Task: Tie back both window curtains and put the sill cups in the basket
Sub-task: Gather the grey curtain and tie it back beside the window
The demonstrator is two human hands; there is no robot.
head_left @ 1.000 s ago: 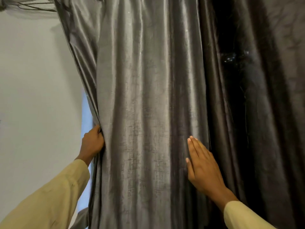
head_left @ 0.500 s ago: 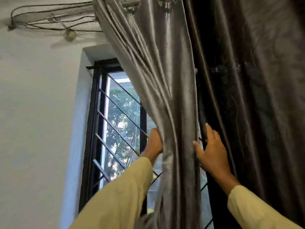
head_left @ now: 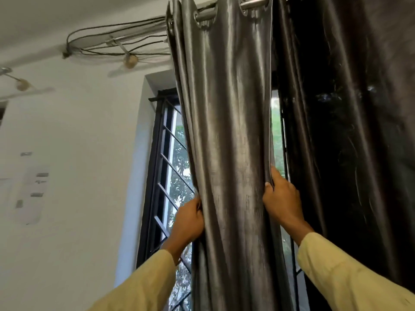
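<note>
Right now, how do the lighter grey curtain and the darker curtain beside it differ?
The grey curtain is gathered into a narrow bundle, gripped at its edges by the left hand and right hand; the dark curtain hangs spread and untouched. The grey one looks silvery, the dark one nearly black. Both have a sheen.

Left hand (head_left: 189,223): raised, back toward the camera, fingers curled out of sight around the left edge of the grey curtain (head_left: 229,153), closed on the fabric. Left forearm in a pale yellow sleeve (head_left: 139,286), rising from the lower left. Right hand (head_left: 281,202): raised slightly higher, thumb up along the curtain's right edge, fingers wrapped behind it, gripping. Right forearm in a matching sleeve, entering from the lower right.
</note>
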